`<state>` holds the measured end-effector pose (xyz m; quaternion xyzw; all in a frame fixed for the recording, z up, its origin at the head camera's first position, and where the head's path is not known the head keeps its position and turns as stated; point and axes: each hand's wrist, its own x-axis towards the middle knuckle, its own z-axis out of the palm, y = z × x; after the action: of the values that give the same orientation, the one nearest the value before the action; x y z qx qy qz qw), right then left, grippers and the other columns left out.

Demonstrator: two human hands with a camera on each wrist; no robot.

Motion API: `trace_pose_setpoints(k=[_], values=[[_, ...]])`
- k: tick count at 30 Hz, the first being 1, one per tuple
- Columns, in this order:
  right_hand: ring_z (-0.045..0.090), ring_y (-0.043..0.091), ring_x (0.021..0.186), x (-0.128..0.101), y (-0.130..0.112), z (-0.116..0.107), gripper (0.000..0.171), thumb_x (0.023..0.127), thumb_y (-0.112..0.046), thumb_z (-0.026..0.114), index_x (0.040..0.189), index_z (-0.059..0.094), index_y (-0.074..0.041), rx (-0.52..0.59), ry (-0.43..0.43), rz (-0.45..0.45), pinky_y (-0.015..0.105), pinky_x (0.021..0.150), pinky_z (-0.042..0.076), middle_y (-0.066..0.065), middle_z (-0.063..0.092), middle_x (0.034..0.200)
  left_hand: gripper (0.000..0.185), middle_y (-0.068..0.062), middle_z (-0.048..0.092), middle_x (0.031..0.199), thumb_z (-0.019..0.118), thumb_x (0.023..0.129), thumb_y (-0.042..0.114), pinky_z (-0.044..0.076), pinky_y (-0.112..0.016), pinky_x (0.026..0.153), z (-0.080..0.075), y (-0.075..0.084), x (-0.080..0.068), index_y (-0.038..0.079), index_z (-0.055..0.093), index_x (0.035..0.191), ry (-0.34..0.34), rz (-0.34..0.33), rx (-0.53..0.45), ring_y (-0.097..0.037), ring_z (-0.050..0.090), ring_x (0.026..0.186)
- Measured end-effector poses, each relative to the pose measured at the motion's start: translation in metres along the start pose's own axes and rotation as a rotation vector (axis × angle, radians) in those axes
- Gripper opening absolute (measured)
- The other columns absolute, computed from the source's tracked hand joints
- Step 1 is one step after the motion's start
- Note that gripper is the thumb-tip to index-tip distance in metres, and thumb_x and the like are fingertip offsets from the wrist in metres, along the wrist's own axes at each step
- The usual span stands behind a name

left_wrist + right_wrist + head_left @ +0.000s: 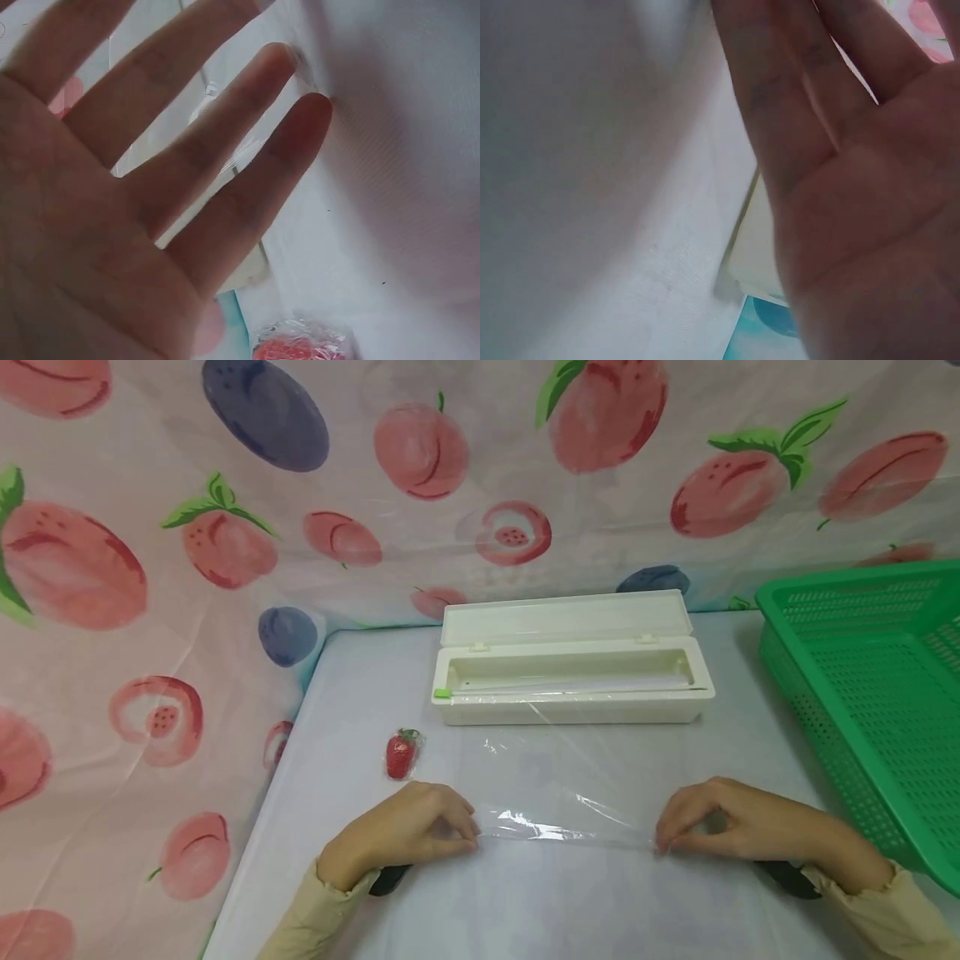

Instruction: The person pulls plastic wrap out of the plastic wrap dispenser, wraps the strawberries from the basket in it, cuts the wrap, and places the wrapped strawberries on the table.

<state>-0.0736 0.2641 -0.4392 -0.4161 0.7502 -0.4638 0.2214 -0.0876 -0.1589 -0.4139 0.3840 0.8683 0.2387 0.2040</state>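
Legible text, labels, brands, numbers, signs: none. The cream dispenser box [572,681] carries no readable marking on its lid or front wall. The green basket [870,685] bears none. The backdrop cloth [150,568] shows printed fruit shapes only, no lettering. Both wrist views show nothing readable.

Place: a home-like corner set up for kitchen work
Backdrop: a fruit-print cloth [150,568] hangs behind and at the left
Surface: a counter [525,902] under a pale cover
Kitchen things: a cling-film dispenser box [572,672] far, a green plastic basket [870,693] right
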Motion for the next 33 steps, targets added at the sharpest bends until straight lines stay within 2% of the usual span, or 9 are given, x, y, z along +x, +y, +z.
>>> trace_pose_setpoints(k=[4,7,12,15,19,21,26,29,33], values=[[0.066,0.011,0.095,-0.001,-0.001,-0.001,0.022,0.099,-0.009,0.06,0.102,0.078,-0.021,0.042,0.002,0.06,0.022,0.083,0.052,-0.005,0.073,0.103,0.01,0.016,0.072,0.099,0.073,0.091,0.026,0.049,-0.03,0.101,-0.001,-0.001,0.0,0.021,0.082,0.091,-0.037,-0.004,-0.029,-0.008,0.061,0.11],[0.066,0.009,0.094,-0.002,-0.001,-0.001,0.027,0.102,-0.007,0.054,0.106,0.077,-0.02,0.051,0.019,0.098,0.021,0.08,0.052,-0.005,0.074,0.102,0.012,0.015,0.072,0.1,0.072,0.092,0.026,0.048,-0.03,0.102,-0.002,-0.002,-0.001,0.021,0.082,0.089,-0.054,-0.008,-0.06,-0.009,0.06,0.111],[0.066,0.003,0.101,-0.001,-0.001,-0.001,0.03,0.106,-0.011,0.045,0.124,0.069,-0.01,-0.005,0.048,0.206,0.015,0.084,0.05,-0.011,0.075,0.098,0.016,0.015,0.073,0.099,0.071,0.093,0.025,0.049,-0.031,0.101,-0.003,-0.003,-0.002,0.018,0.083,0.085,-0.059,-0.033,-0.129,-0.01,0.06,0.111],[0.066,0.002,0.102,0.001,0.0,-0.001,0.031,0.107,-0.012,0.044,0.13,0.063,-0.003,-0.021,0.062,0.248,0.014,0.086,0.049,-0.013,0.075,0.094,0.018,0.014,0.073,0.097,0.071,0.093,0.023,0.049,-0.031,0.102,-0.002,-0.004,-0.001,0.015,0.082,0.083,-0.053,-0.061,-0.166,-0.01,0.06,0.11],[0.067,0.002,0.096,0.003,0.001,0.001,0.028,0.103,-0.013,0.053,0.128,0.061,-0.002,-0.023,0.078,0.247,0.015,0.08,0.051,-0.013,0.075,0.09,0.019,0.012,0.073,0.094,0.072,0.091,0.019,0.049,-0.031,0.1,0.0,-0.005,0.0,0.012,0.081,0.077,-0.021,-0.086,-0.199,-0.009,0.061,0.106],[0.068,0.002,0.092,0.004,0.002,0.003,0.028,0.1,-0.013,0.059,0.126,0.061,-0.002,-0.016,0.084,0.238,0.016,0.077,0.051,-0.012,0.075,0.089,0.021,0.013,0.068,0.083,0.072,0.091,0.017,0.05,-0.029,0.097,0.002,-0.006,0.002,0.011,0.079,0.072,-0.009,-0.092,-0.205,-0.008,0.06,0.099],[0.064,-0.001,0.078,0.007,0.002,0.009,0.029,0.092,-0.017,0.071,0.117,0.063,-0.005,-0.075,0.122,0.193,0.02,0.07,0.052,-0.015,0.071,0.082,0.03,0.014,0.047,0.063,0.07,0.093,0.017,0.044,-0.022,0.076,0.004,-0.006,0.006,0.011,0.073,0.064,-0.008,-0.121,-0.215,-0.003,0.044,0.075],[0.056,-0.006,0.073,0.007,0.0,0.013,0.03,0.087,-0.024,0.077,0.111,0.064,-0.01,-0.19,0.151,0.167,0.022,0.067,0.048,-0.021,0.064,0.075,0.026,0.013,0.055,0.063,0.069,0.094,0.02,0.042,-0.019,0.068,0.003,-0.004,0.006,0.012,0.075,0.069,-0.01,-0.165,-0.246,-0.001,0.045,0.07],[0.048,-0.007,0.069,0.009,-0.003,0.018,0.031,0.084,-0.028,0.08,0.105,0.063,-0.015,-0.283,0.158,0.174,0.021,0.063,0.042,-0.025,0.054,0.071,0.013,0.009,0.069,0.069,0.067,0.095,0.015,0.048,-0.02,0.071,0.003,-0.003,0.006,0.011,0.078,0.09,-0.022,-0.21,-0.287,0.0,0.057,0.076]])
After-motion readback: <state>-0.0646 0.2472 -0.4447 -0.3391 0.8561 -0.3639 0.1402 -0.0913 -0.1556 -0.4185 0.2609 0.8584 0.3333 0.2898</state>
